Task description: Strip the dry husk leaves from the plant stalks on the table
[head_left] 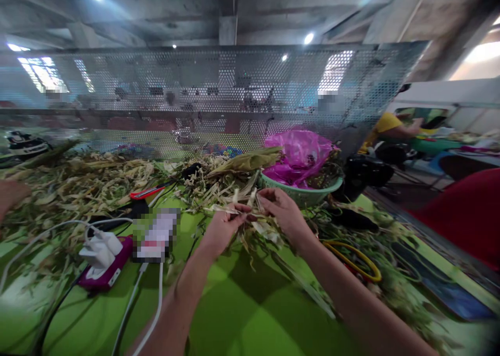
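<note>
Above the middle of the green table (242, 314), my two hands meet at a loose bunch of dried plant stalks (269, 233) with pale, papery leaves. The fingers of my left hand (223, 230) are pinched on the bunch from the left. On the other side my right hand (288, 215) grips a pale stalk end between thumb and fingers. Dry leaves and a long greenish strand hang below and to the right of the hands. Just behind them stands a light green basin (322, 193) holding a magenta plastic bag (300, 155) and plant matter.
Dried plant heaps (105, 179) cover the left and back of the table. A red cutter knife (146, 193), a phone (156, 236) with cables and a purple power strip (111, 270) lie left. Right are yellow rings (361, 257). A perforated metal screen (195, 95) stands behind. Another person's hand (13, 195) shows far left.
</note>
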`<act>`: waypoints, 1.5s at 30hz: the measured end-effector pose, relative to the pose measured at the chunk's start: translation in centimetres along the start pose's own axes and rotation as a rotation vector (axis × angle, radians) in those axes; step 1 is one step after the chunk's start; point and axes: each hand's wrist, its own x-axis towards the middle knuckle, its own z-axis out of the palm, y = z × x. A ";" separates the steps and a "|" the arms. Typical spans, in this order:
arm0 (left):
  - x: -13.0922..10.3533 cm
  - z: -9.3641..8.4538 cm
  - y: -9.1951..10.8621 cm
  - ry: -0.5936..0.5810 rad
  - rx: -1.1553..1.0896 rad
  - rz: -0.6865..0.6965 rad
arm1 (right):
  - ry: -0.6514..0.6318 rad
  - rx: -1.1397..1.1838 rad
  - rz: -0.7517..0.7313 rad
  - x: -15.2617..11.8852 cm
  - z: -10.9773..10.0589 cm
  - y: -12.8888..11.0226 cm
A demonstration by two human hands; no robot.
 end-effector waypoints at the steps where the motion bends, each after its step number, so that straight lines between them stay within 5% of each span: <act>1: 0.2 -0.3 0.0 0.028 0.015 0.027 | -0.032 -0.008 0.003 -0.2 -0.1 -0.5; 5: 0.6 -1.1 0.0 0.104 0.065 0.085 | -0.249 0.007 0.090 -1.2 0.2 -1.9; 14: 0.7 -1.2 -0.1 0.221 0.109 0.143 | -0.462 -0.234 0.042 -2.0 1.4 -1.5; 19: 0.9 -1.4 -1.3 0.176 0.367 0.168 | -0.242 -0.423 -0.243 -2.5 1.1 -2.8; 22: 0.9 -1.1 -2.3 0.077 0.466 0.222 | -0.252 -0.348 -0.341 -3.2 1.3 -3.8; 26: 1.1 -0.7 -2.5 0.101 0.441 0.214 | -0.222 -0.289 -0.442 -3.7 1.3 -4.5; 31: 0.7 -0.5 -1.1 0.049 -0.051 0.040 | -0.094 -0.054 -0.240 -2.9 0.7 -3.7; 35: 0.3 -0.3 -0.6 0.026 -0.261 -0.022 | -0.120 0.090 -0.120 -2.1 0.9 -2.3; 40: 0.0 -0.4 -0.3 -0.015 -0.341 -0.060 | -0.172 0.104 -0.138 -2.0 1.5 -1.7; 45: 0.0 -0.2 -0.2 0.074 -0.263 -0.060 | -0.205 0.017 -0.192 -2.1 1.5 -1.8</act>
